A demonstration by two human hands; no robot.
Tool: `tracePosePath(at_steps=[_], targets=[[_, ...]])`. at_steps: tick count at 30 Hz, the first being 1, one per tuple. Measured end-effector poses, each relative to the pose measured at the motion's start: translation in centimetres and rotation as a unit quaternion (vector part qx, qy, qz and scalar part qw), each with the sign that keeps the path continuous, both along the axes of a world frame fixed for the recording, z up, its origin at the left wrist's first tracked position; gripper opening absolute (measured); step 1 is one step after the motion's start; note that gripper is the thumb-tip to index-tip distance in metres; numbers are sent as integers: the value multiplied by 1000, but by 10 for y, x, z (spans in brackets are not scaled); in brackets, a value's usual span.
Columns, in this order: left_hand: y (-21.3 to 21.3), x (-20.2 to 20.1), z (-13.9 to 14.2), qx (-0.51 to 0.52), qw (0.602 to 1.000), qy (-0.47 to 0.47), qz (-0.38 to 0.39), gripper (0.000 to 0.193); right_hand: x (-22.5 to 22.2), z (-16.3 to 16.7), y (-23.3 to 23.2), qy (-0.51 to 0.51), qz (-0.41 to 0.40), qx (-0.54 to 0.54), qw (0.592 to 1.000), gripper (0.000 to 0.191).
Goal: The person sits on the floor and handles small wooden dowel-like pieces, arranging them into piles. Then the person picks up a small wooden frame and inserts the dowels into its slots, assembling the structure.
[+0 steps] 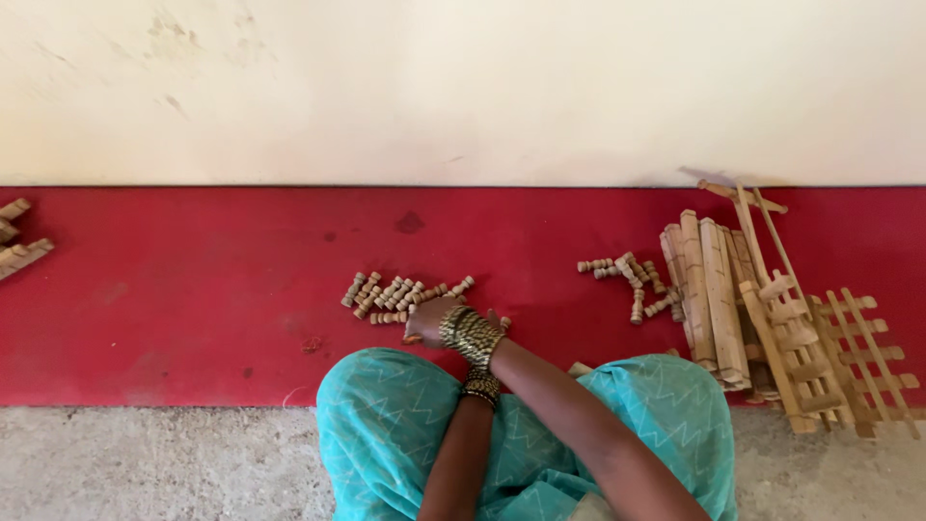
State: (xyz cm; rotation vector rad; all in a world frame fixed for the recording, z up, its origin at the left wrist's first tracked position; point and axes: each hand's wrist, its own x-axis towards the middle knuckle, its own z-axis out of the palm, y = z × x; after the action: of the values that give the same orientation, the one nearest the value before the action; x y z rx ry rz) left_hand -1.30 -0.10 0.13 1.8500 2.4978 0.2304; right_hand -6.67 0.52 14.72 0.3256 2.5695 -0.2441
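While sitting on the red floor strip (193,289), I am resting my right hand (429,321) against the turned wooden pegs (395,293); finger state indeterminable, left hand hidden beneath.

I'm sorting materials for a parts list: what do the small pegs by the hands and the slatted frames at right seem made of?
The small turned pegs look like bare, unvarnished pale wood: matte tan, lathe-cut grooves. The slatted lattice frames look like the same raw light wood, matte, though the grain is too small to confirm.
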Motion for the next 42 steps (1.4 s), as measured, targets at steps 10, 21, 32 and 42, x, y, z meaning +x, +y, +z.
tracePosePath(at_steps=[10,21,32,42], targets=[[-2,0,-11,-101,990,-101,-7,40,180,-25,107,97,-326,21,940,31],[-8,-30,-13,129,960,-158,194,41,274,-39,139,131,-570,19,811,86],[-6,-49,-17,201,716,-570,350,51,261,-56,141,186,-544,-13,818,44],[-4,-42,-17,219,891,-345,197,35,244,-47,118,246,-557,-266,748,26]])
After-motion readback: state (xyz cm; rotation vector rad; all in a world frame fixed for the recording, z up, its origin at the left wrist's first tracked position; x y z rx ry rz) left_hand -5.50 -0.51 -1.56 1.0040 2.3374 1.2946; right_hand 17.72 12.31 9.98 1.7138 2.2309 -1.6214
